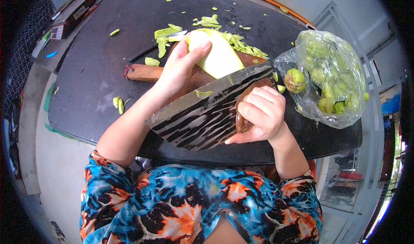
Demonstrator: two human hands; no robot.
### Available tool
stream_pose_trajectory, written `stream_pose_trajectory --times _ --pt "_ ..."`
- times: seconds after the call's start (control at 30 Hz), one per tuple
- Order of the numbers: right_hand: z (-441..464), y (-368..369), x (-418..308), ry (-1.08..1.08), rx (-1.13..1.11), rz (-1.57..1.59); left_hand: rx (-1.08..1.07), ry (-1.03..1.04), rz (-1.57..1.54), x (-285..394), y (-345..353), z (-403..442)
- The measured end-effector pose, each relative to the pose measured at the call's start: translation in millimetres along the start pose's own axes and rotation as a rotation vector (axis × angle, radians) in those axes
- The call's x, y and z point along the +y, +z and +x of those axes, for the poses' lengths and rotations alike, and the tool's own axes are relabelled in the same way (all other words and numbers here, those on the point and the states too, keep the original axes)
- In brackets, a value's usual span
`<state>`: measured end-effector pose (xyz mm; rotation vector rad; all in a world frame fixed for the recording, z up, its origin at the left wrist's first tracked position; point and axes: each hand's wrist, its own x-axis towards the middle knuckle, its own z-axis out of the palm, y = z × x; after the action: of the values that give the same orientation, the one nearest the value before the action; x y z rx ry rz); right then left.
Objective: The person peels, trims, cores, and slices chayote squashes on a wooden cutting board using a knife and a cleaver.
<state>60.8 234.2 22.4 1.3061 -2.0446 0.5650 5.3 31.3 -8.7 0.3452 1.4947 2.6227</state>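
My left hand (pixel 185 65) is wrapped around a large, pale, peeled vegetable (pixel 220 56), which looks like a green papaya and lies tilted over a wooden chopping board (pixel 148 72). In my right hand (pixel 262 114) is a broad cleaver (pixel 194 114), gripped by its brown handle (pixel 248 108). Its dark-streaked blade slants across in front of the vegetable, with green scraps stuck to it. Whether the blade's edge touches the vegetable cannot be made out. Green shreds (pixel 248 47) and peelings (pixel 163 39) lie behind and beside the vegetable.
A small knife with a black handle (pixel 144 53) lies left of the board, its blade partly under peelings. At right, a clear plastic bag (pixel 332 80) holds several round green fruits, with one brownish-green fruit (pixel 295 80) at its mouth. Scraps dot the dark table (pixel 90 80).
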Motion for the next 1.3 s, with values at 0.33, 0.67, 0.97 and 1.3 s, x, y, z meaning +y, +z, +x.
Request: stream_pose_trajectory --times 0.33,0.67,0.97,1.3 --pt "-17.2 -8.5 44.4 0.452 0.108 0.001 0.007 0.025 -0.005 1.1 -6.7 5.7" --pt "0.8 2.4 -2.5 0.055 -0.050 0.057 0.021 0.045 -0.065 -0.1 -6.6 4.8" --pt "-17.2 0.5 46.6 0.436 0.010 -0.087 0.042 0.036 -0.033 0.3 -6.7 7.4" --pt "-14.8 -6.1 33.1 0.449 0.069 0.012 0.021 0.118 -0.044 -0.9 -10.4 9.3"
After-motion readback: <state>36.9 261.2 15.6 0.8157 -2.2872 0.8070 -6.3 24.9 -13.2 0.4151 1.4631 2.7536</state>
